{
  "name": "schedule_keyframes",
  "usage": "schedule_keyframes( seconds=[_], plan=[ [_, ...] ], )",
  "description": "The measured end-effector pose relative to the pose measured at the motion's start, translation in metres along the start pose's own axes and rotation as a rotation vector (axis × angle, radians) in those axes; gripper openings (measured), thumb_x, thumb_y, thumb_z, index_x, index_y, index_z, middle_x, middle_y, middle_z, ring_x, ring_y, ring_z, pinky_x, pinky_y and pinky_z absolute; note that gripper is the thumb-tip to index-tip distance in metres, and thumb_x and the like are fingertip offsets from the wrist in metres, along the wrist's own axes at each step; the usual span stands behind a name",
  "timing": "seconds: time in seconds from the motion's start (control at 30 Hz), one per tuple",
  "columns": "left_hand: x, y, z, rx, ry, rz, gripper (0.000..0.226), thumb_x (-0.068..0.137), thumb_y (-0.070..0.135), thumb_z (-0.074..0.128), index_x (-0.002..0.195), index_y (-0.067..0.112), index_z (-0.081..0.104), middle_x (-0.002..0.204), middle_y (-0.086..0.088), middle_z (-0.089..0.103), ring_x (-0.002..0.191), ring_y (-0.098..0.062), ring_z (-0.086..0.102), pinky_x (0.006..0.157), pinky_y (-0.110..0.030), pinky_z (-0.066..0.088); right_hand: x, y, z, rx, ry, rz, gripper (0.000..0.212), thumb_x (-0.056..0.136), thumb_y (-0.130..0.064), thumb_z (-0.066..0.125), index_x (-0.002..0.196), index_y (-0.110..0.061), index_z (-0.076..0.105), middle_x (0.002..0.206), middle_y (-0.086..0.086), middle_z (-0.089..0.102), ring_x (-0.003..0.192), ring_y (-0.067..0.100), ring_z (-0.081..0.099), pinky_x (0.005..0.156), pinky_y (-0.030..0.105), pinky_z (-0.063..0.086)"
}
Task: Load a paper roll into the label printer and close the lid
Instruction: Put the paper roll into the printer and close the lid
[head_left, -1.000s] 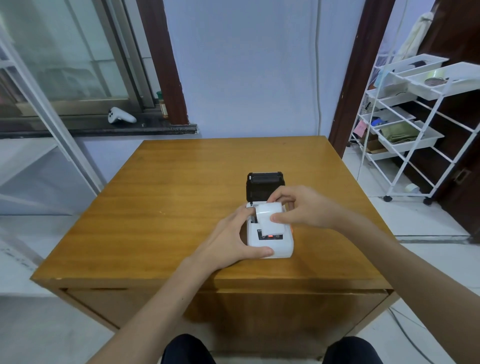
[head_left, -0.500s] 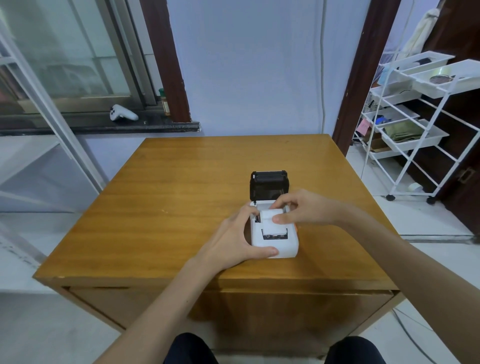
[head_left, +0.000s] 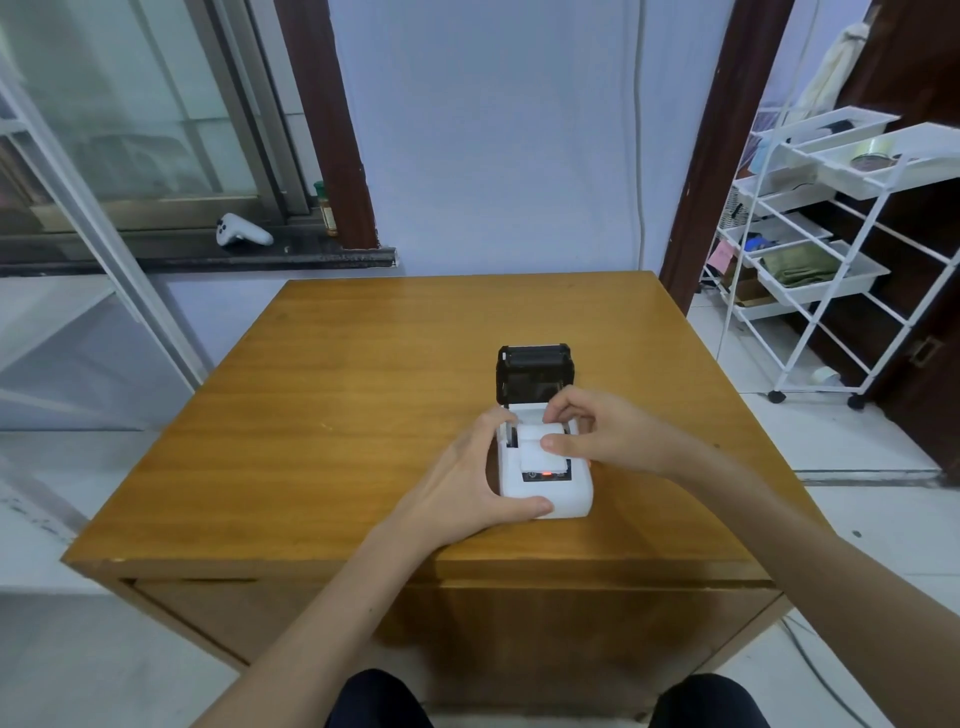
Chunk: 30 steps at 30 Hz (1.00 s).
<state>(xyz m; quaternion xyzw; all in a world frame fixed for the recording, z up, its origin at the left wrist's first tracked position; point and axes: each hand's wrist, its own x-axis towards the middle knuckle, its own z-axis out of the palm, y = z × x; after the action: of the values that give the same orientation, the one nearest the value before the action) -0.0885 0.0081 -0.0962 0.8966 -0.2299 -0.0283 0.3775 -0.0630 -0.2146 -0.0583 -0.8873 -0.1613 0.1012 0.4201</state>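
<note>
While left hand (head_left: 467, 483) clamps printer (head_left: 545, 493), right hand (head_left: 602, 436) pinches paper roll (head_left: 537, 441) into bay; next: swing lid (head_left: 535, 374) down.

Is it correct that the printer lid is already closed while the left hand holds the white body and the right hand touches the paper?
Not quite: the head view shows the black lid standing open. The left hand does hold the printer, and the right hand touches the paper.

single head view, looking forward and down, close over wooden table (head_left: 363, 415).
</note>
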Motion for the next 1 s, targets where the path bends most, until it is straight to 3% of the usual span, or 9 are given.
schedule_keyframes(
  seconds=[0.1, 0.23, 0.3, 0.37, 0.43, 0.5, 0.63, 0.83, 1.0],
  plan=[
    [0.002, -0.001, 0.001, 0.050, -0.013, 0.056, 0.078, 0.073, 0.063, 0.074, 0.137, 0.040, 0.036, 0.139, 0.016, 0.040, 0.114, -0.002, 0.045, 0.093, -0.023, 0.042, -0.005, 0.002, 0.005, -0.028, 0.047, -0.019, 0.023, 0.085, -0.038, 0.068, 0.104, -0.026, 0.063, 0.097, -0.012, 0.064, 0.072, 0.006, 0.055, 0.066, 0.022, 0.045],
    [0.003, -0.005, 0.002, 0.072, -0.022, 0.058, 0.080, 0.072, 0.070, 0.068, 0.138, 0.039, 0.037, 0.144, 0.014, 0.038, 0.122, -0.006, 0.043, 0.098, -0.029, 0.042, -0.012, -0.003, 0.009, 0.036, 0.276, -0.027, 0.019, 0.084, -0.042, 0.068, 0.094, -0.026, 0.068, 0.081, 0.016, 0.069, 0.070, 0.029, 0.061, 0.062, 0.034, 0.048],
    [0.003, -0.004, 0.002, 0.075, -0.021, 0.056, 0.081, 0.071, 0.070, 0.068, 0.138, 0.039, 0.036, 0.147, 0.014, 0.036, 0.125, -0.006, 0.042, 0.100, -0.029, 0.039, -0.010, -0.010, 0.009, 0.155, 0.536, -0.009, 0.022, 0.088, -0.040, 0.064, 0.088, -0.018, 0.066, 0.070, 0.010, 0.066, 0.057, 0.020, 0.054, 0.057, 0.034, 0.044],
    [0.003, -0.003, 0.002, 0.074, -0.021, 0.050, 0.082, 0.070, 0.071, 0.067, 0.139, 0.038, 0.036, 0.146, 0.014, 0.037, 0.125, -0.006, 0.042, 0.101, -0.029, 0.039, -0.004, -0.016, 0.006, 0.267, 0.644, 0.049, 0.026, 0.093, -0.042, 0.055, 0.100, -0.019, 0.063, 0.085, -0.002, 0.065, 0.067, 0.009, 0.053, 0.063, 0.029, 0.044],
    [0.003, -0.003, 0.002, 0.079, -0.023, 0.045, 0.082, 0.071, 0.070, 0.068, 0.139, 0.038, 0.035, 0.145, 0.013, 0.038, 0.124, -0.007, 0.042, 0.101, -0.030, 0.039, 0.005, -0.019, 0.002, 0.357, 0.533, 0.083, 0.039, 0.097, -0.046, 0.045, 0.130, -0.028, 0.053, 0.129, -0.008, 0.057, 0.108, 0.007, 0.055, 0.093, 0.030, 0.045],
    [0.003, -0.003, 0.001, 0.079, -0.028, 0.049, 0.080, 0.074, 0.065, 0.072, 0.139, 0.037, 0.035, 0.144, 0.014, 0.038, 0.123, -0.006, 0.041, 0.099, -0.027, 0.038, 0.012, -0.021, 0.004, 0.469, 0.404, 0.088, 0.039, 0.100, -0.045, 0.037, 0.135, -0.031, 0.049, 0.143, -0.008, 0.049, 0.126, 0.008, 0.049, 0.108, 0.035, 0.040],
    [0.003, -0.003, 0.001, 0.067, -0.023, 0.071, 0.074, 0.076, 0.058, 0.076, 0.136, 0.038, 0.037, 0.140, 0.016, 0.040, 0.119, -0.002, 0.042, 0.091, -0.017, 0.036, 0.010, -0.023, 0.011, 0.562, 0.399, 0.026, 0.029, 0.104, -0.029, 0.037, 0.102, -0.024, 0.065, 0.103, -0.005, 0.068, 0.093, 0.002, 0.064, 0.098, 0.037, 0.051],
    [0.001, 0.001, -0.001, 0.054, -0.017, 0.077, 0.072, 0.077, 0.051, 0.080, 0.127, 0.052, 0.029, 0.143, 0.030, 0.026, 0.121, 0.014, 0.028, 0.092, 0.000, 0.024, 0.002, -0.011, 0.018, 0.525, 0.472, -0.032, 0.022, 0.100, -0.022, 0.047, 0.103, -0.018, 0.069, 0.101, -0.006, 0.071, 0.099, 0.009, 0.066, 0.096, 0.038, 0.053],
    [0.000, -0.001, 0.000, 0.066, 0.023, 0.098, 0.080, 0.069, 0.066, 0.076, 0.131, 0.059, 0.026, 0.168, 0.007, 0.008, 0.151, 0.002, 0.004, 0.114, -0.037, 0.032, -0.005, -0.006, 0.022, 0.537, 0.447, -0.029, 0.022, 0.098, -0.010, 0.051, 0.098, -0.022, 0.070, 0.113, -0.005, 0.069, 0.100, -0.001, 0.064, 0.095, 0.026, 0.052]
  ],
)
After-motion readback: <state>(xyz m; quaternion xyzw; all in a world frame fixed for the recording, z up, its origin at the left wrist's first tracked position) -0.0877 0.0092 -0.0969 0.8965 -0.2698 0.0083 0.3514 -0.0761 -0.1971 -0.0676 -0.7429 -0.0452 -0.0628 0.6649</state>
